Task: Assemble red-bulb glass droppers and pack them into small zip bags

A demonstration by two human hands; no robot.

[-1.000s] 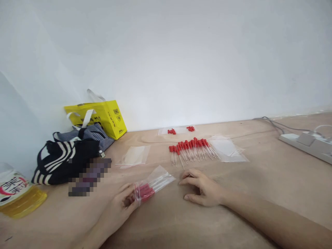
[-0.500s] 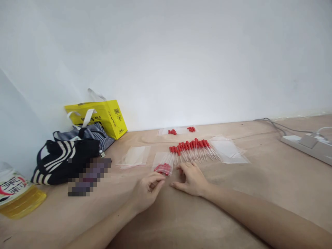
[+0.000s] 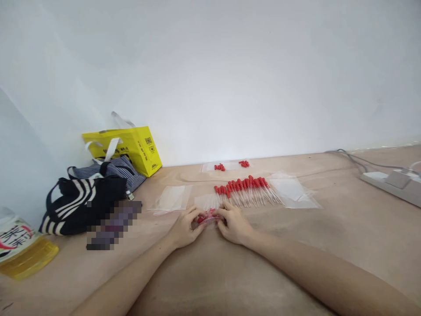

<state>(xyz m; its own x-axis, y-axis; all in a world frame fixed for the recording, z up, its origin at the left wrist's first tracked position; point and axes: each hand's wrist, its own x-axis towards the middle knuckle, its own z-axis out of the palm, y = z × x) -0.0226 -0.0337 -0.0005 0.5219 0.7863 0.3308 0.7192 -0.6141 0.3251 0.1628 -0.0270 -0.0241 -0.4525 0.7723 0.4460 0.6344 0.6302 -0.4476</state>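
A small clear zip bag (image 3: pixel 210 219) holding glass droppers with red bulbs lies in front of me, its opening end toward me. My left hand (image 3: pixel 186 227) grips the bag's left side between thumb and fingers. On the opposite side, my right hand (image 3: pixel 235 224) pinches the bag's right edge, hiding part of it. The red bulbs show between my two hands. Just beyond them, a row of loose droppers (image 3: pixel 245 189) with red bulbs lies fanned out on the table.
Flat clear bags (image 3: pixel 173 198) lie to the left, more clear bags (image 3: pixel 292 193) to the right. Farther back sits a filled clear bag (image 3: pixel 232 165) with red bulbs. Striped bags (image 3: pixel 85 197), a yellow bag (image 3: pixel 141 153) and an oil bottle (image 3: pixel 29 250) stand left; a power strip (image 3: pixel 391 184) lies right.
My right hand has moved left onto the bag's right edge. My left hand has shifted slightly up and now grips farther along the left side.
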